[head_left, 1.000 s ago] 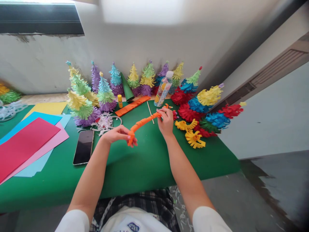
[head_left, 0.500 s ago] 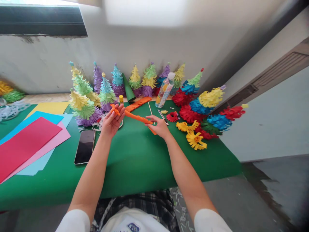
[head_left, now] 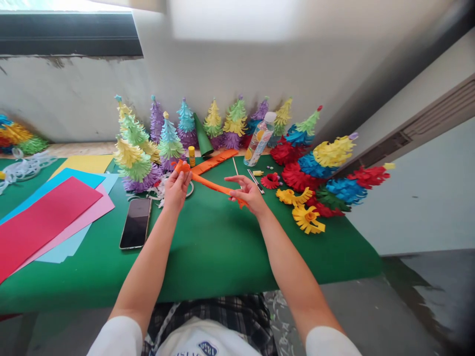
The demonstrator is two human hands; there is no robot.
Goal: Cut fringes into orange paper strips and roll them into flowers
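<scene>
An orange paper strip point(head_left: 212, 184) stretches between my two hands above the green table. Its curled left end is pinched in the fingers of my left hand point(head_left: 177, 189). My right hand point(head_left: 248, 195) grips the strip near its other end, with the index finger raised off it. Behind the strip lies a second, fringed orange strip point(head_left: 216, 162). A yellow glue stick point(head_left: 191, 156) stands near my left hand, and a cutter knife point(head_left: 256, 181) lies just beyond my right hand.
Fringed paper trees point(head_left: 170, 141) line the wall side, with a green cone point(head_left: 203, 136) and a bottle point(head_left: 259, 141) among them. A phone point(head_left: 135, 224) and coloured sheets point(head_left: 48, 222) lie on the left. Yellow fringed curls point(head_left: 308, 219) rest at the right of the green table point(head_left: 218, 257).
My left fingers have closed round the curled end of the orange strip, where the palm was more open before. The view has shifted slightly left.
</scene>
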